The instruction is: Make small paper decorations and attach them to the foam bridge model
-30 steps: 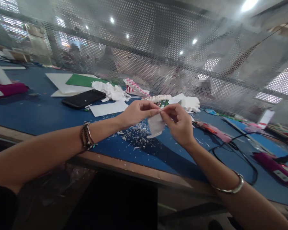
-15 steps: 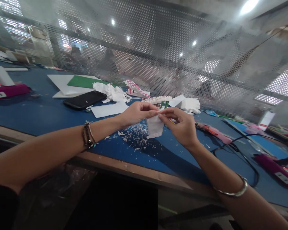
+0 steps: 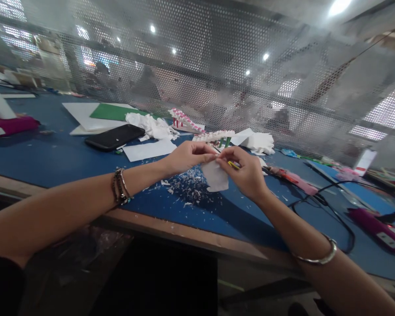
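Your grip is pinched: left hand (image 3: pixel 191 158) and right hand (image 3: pixel 245 171) hold one thin white sheet (image 3: pixel 216 177), centre, above uncounted scraps (image 3: pixel 191 189) on the tabletop (image 3: pixel 52 153). Pinch lightly, edge taut; it may tear. One black phone (image 3: pixel 116 137): ten o'clock. Two purple power strips (image 3: pixel 18 124): nine, four.

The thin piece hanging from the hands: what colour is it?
The thin piece is plain white, seen best in the head view.
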`<state>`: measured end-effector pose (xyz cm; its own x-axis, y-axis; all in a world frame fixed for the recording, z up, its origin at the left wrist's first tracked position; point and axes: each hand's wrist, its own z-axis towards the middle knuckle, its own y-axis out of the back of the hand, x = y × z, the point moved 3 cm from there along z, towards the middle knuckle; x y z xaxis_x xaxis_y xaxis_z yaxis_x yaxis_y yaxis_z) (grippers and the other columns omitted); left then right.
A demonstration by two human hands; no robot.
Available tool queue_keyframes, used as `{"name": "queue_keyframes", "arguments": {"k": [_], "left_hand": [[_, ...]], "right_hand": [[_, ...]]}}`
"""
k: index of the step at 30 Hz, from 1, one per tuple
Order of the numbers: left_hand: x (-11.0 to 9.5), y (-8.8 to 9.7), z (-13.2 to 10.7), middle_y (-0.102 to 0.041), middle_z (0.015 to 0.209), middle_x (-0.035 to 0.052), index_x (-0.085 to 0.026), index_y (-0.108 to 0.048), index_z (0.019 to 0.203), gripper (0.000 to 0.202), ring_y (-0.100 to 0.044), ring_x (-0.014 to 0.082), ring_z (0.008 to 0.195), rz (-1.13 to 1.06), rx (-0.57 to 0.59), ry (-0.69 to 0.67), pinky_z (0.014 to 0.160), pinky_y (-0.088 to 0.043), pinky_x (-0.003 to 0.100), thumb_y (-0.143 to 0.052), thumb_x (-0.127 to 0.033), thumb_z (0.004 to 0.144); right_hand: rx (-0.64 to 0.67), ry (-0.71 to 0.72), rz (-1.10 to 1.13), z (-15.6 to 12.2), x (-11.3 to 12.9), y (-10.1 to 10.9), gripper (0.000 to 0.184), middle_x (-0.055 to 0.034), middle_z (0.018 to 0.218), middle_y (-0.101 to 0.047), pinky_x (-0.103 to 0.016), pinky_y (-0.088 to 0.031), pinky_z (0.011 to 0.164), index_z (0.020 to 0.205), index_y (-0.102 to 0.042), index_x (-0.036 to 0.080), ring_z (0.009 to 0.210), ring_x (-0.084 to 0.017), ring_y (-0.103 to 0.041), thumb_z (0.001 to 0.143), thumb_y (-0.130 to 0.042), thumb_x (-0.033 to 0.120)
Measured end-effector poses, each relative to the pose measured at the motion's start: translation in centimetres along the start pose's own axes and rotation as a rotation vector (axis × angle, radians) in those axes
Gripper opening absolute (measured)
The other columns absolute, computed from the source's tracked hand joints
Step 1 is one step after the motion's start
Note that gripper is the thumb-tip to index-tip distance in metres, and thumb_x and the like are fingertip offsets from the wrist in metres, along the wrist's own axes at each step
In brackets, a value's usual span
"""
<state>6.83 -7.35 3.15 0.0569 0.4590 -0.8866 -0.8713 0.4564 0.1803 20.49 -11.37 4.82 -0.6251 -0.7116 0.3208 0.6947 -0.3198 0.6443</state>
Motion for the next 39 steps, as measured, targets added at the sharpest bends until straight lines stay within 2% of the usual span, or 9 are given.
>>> {"name": "queue_keyframes", "arguments": {"k": [5,11,15,22,29,35,39], "left_hand": [[0.08,0.26,0.03,-0.061,0.066,0.0022,-0.013,-0.061,0.073,0.012,-0.05,0.0079,0.056,0.003,-0.022,0.097,0.054,-0.037,0.02,-0.055,-0.022,0.068],[-0.17,0.27,-0.11,-0.057,0.064,-0.0005,-0.011,-0.06,0.069,0.011,-0.048,0.0068,0.059,-0.039,0.015,0.134,0.056,-0.036,0.019,-0.058,-0.021,0.067],[-0.15,0.13,-0.15,-0.056,0.062,-0.0022,-0.011,-0.059,0.067,0.007,-0.047,0.0056,0.058,-0.062,0.024,0.095,0.055,-0.035,0.018,-0.058,-0.018,0.066],[0.49,-0.1,-0.09,-0.052,0.057,-0.0034,-0.012,-0.06,0.07,0.009,-0.043,0.0042,0.05,-0.028,0.034,0.013,0.047,-0.031,0.017,-0.058,-0.02,0.067],[-0.17,-0.41,-0.37,-0.061,0.069,0.0029,-0.011,-0.061,0.079,0.018,-0.053,0.0092,0.061,0.023,0.034,-0.051,0.057,-0.043,0.021,-0.059,-0.024,0.066],[-0.46,-0.65,-0.71,-0.062,0.075,0.0059,-0.009,-0.061,0.077,0.019,-0.054,0.0103,0.065,0.147,-0.083,-0.129,0.061,-0.044,0.022,-0.056,-0.024,0.067],[-0.33,-0.49,-0.57,-0.063,0.076,0.0048,-0.011,-0.062,0.077,0.015,-0.053,0.0095,0.066,0.114,-0.112,-0.128,0.061,-0.042,0.021,-0.055,-0.022,0.069]], "right_hand": [[0.01,-0.041,0.101,0.02,-0.22,0.0,0.01,-0.0012,0.074,-0.063,-0.025,-0.046,0.063,0.08,-0.055,0.018,0.07,-0.013,-0.061,0.073,-0.054,0.025],[0.0,0.022,-0.065,0.2,0.37,0.32,0.006,-0.001,0.068,-0.063,-0.024,-0.046,0.061,0.073,-0.056,0.017,0.067,-0.014,-0.061,0.074,-0.052,0.022],[0.017,0.068,-0.161,0.32,0.49,0.37,0.006,-0.0006,0.067,-0.062,-0.022,-0.043,0.057,0.073,-0.053,0.018,0.062,-0.012,-0.058,0.076,-0.049,0.022],[0.055,0.054,-0.169,0.27,-0.17,0.09,0.01,0.0006,0.063,-0.056,-0.021,-0.039,0.052,0.072,-0.048,0.019,0.056,-0.01,-0.051,0.078,-0.045,0.026],[-0.021,0.016,-0.172,0.11,-0.38,-0.04,0.01,0.0026,0.058,-0.051,-0.021,-0.037,0.05,0.071,-0.045,0.019,0.052,-0.009,-0.049,0.077,-0.046,0.027],[-0.064,0.007,-0.139,0.1,-0.1,0.03,0.01,0.0033,0.058,-0.05,-0.02,-0.036,0.049,0.071,-0.045,0.019,0.051,-0.008,-0.047,0.077,-0.047,0.026],[-0.083,-0.033,-0.003,0.14,-0.15,0.06,0.009,0.003,0.061,-0.05,-0.021,-0.036,0.049,0.071,-0.047,0.019,0.053,-0.007,-0.047,0.076,-0.049,0.026]]}}
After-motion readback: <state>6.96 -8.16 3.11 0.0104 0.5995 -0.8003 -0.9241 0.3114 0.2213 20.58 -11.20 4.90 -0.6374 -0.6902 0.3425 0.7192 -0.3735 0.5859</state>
